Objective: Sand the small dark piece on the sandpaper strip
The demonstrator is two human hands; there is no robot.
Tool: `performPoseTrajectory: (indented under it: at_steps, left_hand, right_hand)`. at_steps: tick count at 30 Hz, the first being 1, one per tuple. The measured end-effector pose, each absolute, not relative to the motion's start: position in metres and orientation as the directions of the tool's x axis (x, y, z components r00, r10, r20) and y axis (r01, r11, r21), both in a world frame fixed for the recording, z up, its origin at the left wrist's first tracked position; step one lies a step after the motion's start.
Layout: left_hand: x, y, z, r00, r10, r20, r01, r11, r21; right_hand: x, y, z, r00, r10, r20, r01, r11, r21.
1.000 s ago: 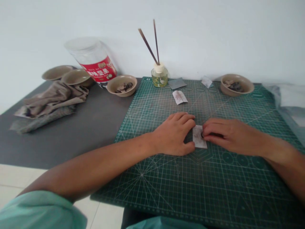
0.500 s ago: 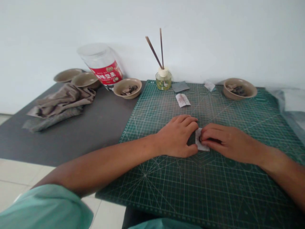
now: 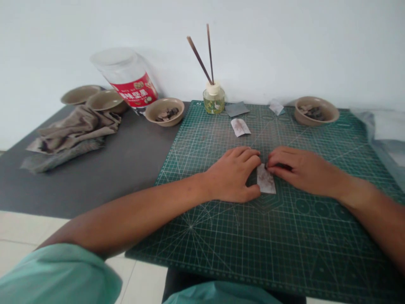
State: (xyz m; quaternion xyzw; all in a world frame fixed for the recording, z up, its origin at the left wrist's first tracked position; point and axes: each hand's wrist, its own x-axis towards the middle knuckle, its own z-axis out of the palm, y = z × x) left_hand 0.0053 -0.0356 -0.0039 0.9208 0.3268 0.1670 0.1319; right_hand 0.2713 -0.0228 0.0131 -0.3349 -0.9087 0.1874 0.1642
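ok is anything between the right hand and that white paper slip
Nothing visible: the right hand has its fingertips at the top corner of the white paper slip. The left hand lies beside the slip, with only the green cutting mat beneath.

We've got a dark green cutting mat [image 3: 294, 249] with a white grid and radial line pattern. Paper slip [image 3: 265, 179] is white, smudged grey-brown. Jar [image 3: 134, 88] has a red label with white characters. Bowl [image 3: 151, 114] is tan, holding dark brown chips [image 3: 167, 114]. Cloth [image 3: 76, 128] is grey-brown, tabletop [image 3: 95, 181] charcoal, sleeve [image 3: 57, 274] mint green.
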Motion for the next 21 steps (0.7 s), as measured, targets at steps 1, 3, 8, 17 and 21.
performPoseTrajectory:
  at_steps: [1, 3, 8, 17, 21]
  left_hand:
    - [0.005, -0.035, -0.004, 0.732, 0.645, 0.219, 0.559, -0.752, 0.349]
    - [0.005, -0.035, -0.004, 0.737, 0.640, 0.218, 0.557, -0.758, 0.341]
    - [0.005, -0.036, -0.003, 0.744, 0.631, 0.221, 0.548, -0.764, 0.340]
    - [0.005, -0.035, -0.002, 0.739, 0.641, 0.208, 0.548, -0.751, 0.368]
    - [0.005, -0.035, -0.001, 0.735, 0.646, 0.205, 0.558, -0.748, 0.358]
  right_hand:
    - [0.273, -0.022, 0.015, -0.745, 0.654, 0.134, 0.532, 0.703, -0.472]
    - [0.273, -0.024, 0.018, -0.797, 0.601, 0.059, 0.482, 0.693, -0.536]
    - [0.268, -0.024, 0.012, -0.758, 0.635, 0.149, 0.492, 0.707, -0.508]
    - [0.272, -0.023, 0.015, -0.794, 0.605, 0.065, 0.481, 0.689, -0.542]
    - [0.270, -0.022, 0.009, -0.675, 0.707, 0.211, 0.624, 0.700, -0.348]
